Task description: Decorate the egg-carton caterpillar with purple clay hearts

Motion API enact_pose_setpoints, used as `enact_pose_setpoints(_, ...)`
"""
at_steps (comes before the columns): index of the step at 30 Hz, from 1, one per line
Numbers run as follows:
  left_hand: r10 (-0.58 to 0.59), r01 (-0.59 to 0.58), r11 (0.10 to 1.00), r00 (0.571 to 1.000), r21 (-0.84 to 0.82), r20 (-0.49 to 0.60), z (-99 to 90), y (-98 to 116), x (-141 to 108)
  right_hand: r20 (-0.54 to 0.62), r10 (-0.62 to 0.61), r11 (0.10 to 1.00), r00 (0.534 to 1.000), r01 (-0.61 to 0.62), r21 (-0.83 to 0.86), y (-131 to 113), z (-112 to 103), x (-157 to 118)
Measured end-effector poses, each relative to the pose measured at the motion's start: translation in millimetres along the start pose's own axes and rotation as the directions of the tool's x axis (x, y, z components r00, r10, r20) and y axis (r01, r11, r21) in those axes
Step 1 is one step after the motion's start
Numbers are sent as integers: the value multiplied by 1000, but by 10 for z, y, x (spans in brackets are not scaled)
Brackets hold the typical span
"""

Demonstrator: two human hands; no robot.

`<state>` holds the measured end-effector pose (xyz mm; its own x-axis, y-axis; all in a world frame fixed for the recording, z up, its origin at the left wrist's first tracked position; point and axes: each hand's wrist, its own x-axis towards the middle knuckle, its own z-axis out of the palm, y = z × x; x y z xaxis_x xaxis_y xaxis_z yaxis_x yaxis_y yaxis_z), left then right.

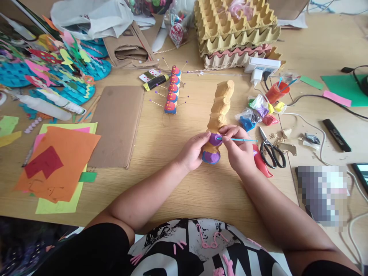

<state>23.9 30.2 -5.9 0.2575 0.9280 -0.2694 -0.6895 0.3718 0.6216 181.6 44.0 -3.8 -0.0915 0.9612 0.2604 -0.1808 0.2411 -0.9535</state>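
A yellow-orange egg-carton strip point(220, 107) stretches away from me, with purple covering two bumps at its near end and a blue edge on the lowest one. My left hand point(193, 151) grips its left side beside the upper purple bump. My right hand point(238, 147) pinches a thin light-blue stick point(240, 140), whose tip touches that same bump. Further back on the left stands a finished-looking red and blue strip point(172, 90) with small faces and thin purple-tipped sticks poking out.
Right of my hands lie black scissors point(271, 149), a red packet point(262, 163), clay bags point(248, 119) and an orange cup point(277, 92). Cardboard point(116, 126) and coloured paper point(57, 165) lie left. Stacked egg trays point(235, 30) and a white power strip point(263, 66) stand behind.
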Motion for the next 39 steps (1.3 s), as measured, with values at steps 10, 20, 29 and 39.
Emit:
enact_pose_setpoints(10,38,-33,998,992,51,-117,41,14,0,17,37,997,999,-36,-62,-20,12,21)
enact_pose_setpoints(20,8,-11,999,997,-34,-83,0,-10,33,-3,44,999,999,-44,19,56,-20,8)
enact_pose_setpoints(29,-50,46,995,998,-90,-41,-59,-18,52,75,-92,976,993,105,-190,49,-60,14)
enact_pose_setpoints(39,-36,31,996,998,-87,-53,-34,-16,59,102,-107,972,989,125,-201,35,-55,17)
